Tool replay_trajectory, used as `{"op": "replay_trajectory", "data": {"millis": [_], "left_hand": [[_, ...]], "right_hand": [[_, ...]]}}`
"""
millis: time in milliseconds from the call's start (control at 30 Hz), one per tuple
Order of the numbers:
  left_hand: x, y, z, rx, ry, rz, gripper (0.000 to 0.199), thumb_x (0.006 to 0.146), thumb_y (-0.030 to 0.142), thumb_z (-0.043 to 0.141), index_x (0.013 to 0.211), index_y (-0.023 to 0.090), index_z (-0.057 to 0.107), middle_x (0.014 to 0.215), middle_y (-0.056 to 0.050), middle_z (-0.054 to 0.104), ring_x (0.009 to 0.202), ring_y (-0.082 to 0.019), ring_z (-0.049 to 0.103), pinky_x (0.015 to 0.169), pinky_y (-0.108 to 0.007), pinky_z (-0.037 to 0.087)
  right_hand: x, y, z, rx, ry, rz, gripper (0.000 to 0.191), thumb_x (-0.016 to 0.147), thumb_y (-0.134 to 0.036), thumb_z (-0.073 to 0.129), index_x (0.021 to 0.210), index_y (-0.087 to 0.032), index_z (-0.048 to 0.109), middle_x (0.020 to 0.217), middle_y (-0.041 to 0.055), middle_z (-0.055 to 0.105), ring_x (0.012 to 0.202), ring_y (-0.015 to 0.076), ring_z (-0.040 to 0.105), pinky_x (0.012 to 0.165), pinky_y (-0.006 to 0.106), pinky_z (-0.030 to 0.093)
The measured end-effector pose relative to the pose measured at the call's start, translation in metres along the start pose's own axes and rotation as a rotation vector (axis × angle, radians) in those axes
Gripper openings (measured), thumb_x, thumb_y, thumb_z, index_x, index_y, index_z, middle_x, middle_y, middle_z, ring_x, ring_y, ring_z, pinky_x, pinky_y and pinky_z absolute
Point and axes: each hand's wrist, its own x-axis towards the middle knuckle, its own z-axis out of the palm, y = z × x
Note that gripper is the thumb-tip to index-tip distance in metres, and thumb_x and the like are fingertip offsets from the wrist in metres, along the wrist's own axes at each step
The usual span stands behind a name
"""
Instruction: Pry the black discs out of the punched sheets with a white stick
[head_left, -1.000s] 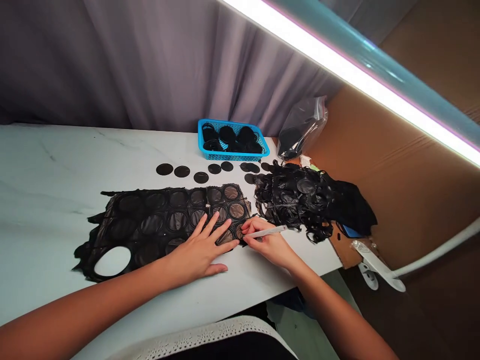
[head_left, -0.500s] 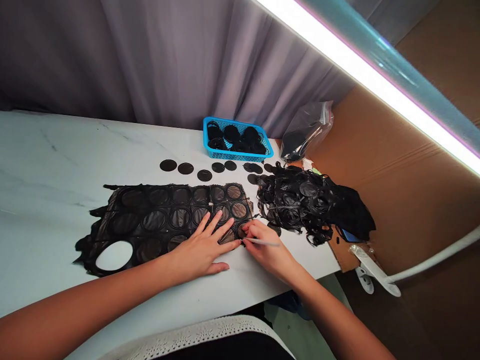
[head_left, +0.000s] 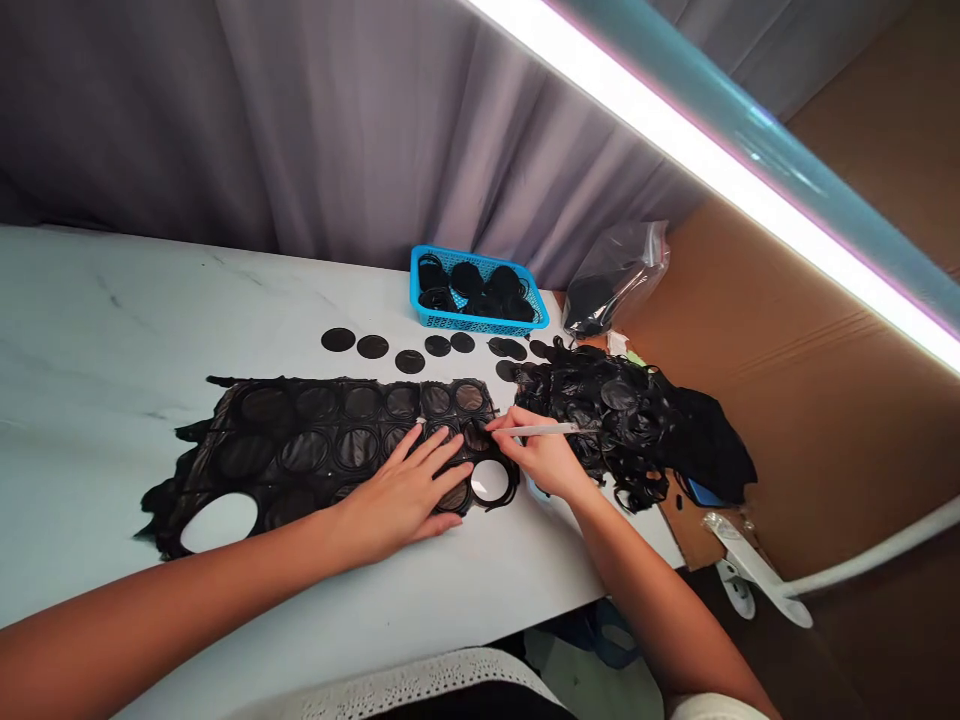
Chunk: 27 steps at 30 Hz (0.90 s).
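A black sheet (head_left: 306,447) with rows of round outlines lies on the white table. My left hand (head_left: 405,485) rests flat on its right half, fingers spread. In my right hand (head_left: 544,455) a slim pale stick-like tool (head_left: 551,429) is pinched; its exact kind is unclear. The fingertips touch the sheet's right edge, at the end circle of the middle row. Just below them, a round hole (head_left: 491,481) shows the white tabletop. Another hole (head_left: 221,523) sits at the sheet's near left corner. My left hand and forearm hide part of the near row.
Loose black discs (head_left: 373,347) lie beyond the sheet. Behind them stands a blue basket (head_left: 480,324) of black discs, beside a clear plastic bag (head_left: 622,270). A heap of black scraps (head_left: 600,400) is at the right. A bright lamp (head_left: 675,130) hangs overhead.
My right hand has moved up from the near row's end circle to the one above. A hole now shows where that lower circle was filled. My left hand stays on the sheet.
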Motion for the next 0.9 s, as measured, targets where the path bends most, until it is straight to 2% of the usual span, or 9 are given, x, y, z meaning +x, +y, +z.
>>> {"op": "replay_trajectory", "data": {"millis": [100,200,300,367,433,533,667,900], "left_hand": [[0.004,-0.004,0.003,0.000,0.037,-0.019,0.059,0.093,0.049,0.062,0.143,0.020,0.047,0.158,-0.017,0.035,0.147,-0.036,0.029,0.119,-0.057,0.019],[0.009,-0.004,-0.005,-0.099,0.117,-0.033,0.042,0.095,0.043,0.060,0.130,0.021,0.057,0.150,-0.013,0.046,0.142,-0.033,0.037,0.115,-0.052,0.029],[0.017,-0.001,-0.022,-0.240,0.171,-0.144,0.013,0.096,0.029,0.056,0.103,0.020,0.063,0.117,-0.008,0.063,0.112,-0.025,0.058,0.095,-0.041,0.046],[0.023,0.000,-0.033,-0.318,0.175,-0.206,0.009,0.094,0.024,0.054,0.090,0.021,0.061,0.095,-0.002,0.063,0.090,-0.020,0.059,0.082,-0.035,0.047],[0.029,-0.001,-0.040,-0.392,0.195,-0.223,0.011,0.093,0.022,0.053,0.084,0.021,0.060,0.086,0.000,0.060,0.083,-0.018,0.057,0.076,-0.032,0.045],[0.034,-0.002,-0.041,-0.530,0.257,-0.247,0.012,0.092,0.023,0.054,0.082,0.021,0.060,0.082,0.001,0.060,0.080,-0.016,0.056,0.071,-0.028,0.044],[0.038,-0.001,-0.040,-0.666,0.329,-0.354,0.009,0.089,0.026,0.059,0.082,0.020,0.058,0.076,0.003,0.058,0.069,-0.013,0.054,0.062,-0.024,0.042],[0.038,0.004,-0.048,-0.732,0.335,-0.407,0.017,0.091,0.025,0.051,0.077,0.019,0.058,0.068,0.004,0.057,0.060,-0.011,0.049,0.056,-0.022,0.038]], "right_hand": [[0.001,0.006,0.009,0.130,-0.043,0.044,0.022,0.085,-0.032,0.061,0.068,-0.020,0.053,0.090,0.0056,0.071,0.087,0.0196,0.064,0.079,0.033,0.047],[0.003,0.007,0.009,0.380,-0.023,0.167,0.027,0.079,-0.037,0.070,0.067,-0.020,0.052,0.090,0.0055,0.071,0.084,0.0180,0.063,0.075,0.031,0.048],[0.004,-0.001,0.008,0.631,-0.018,0.265,0.034,0.073,-0.039,0.078,0.066,-0.020,0.050,0.089,0.0044,0.071,0.074,0.0145,0.060,0.070,0.028,0.049],[0.005,-0.008,0.008,0.731,-0.033,0.287,0.037,0.071,-0.040,0.081,0.067,-0.021,0.050,0.088,0.0032,0.070,0.069,0.0129,0.059,0.068,0.028,0.050],[0.004,-0.012,0.010,0.765,-0.049,0.296,0.038,0.070,-0.042,0.082,0.068,-0.021,0.050,0.088,0.0026,0.070,0.067,0.0125,0.058,0.068,0.029,0.051],[0.002,-0.013,0.013,0.719,-0.038,0.284,0.038,0.071,-0.045,0.081,0.069,-0.021,0.051,0.088,0.0036,0.070,0.072,0.0148,0.060,0.069,0.030,0.052],[-0.003,-0.016,0.019,0.534,0.063,0.178,0.033,0.078,-0.045,0.075,0.068,-0.021,0.056,0.088,0.0049,0.070,0.081,0.0182,0.062,0.073,0.031,0.051],[-0.013,-0.033,0.030,0.217,0.191,-0.005,0.020,0.089,-0.035,0.064,0.073,-0.022,0.060,0.091,0.0049,0.072,0.086,0.0201,0.064,0.077,0.032,0.049]]}}
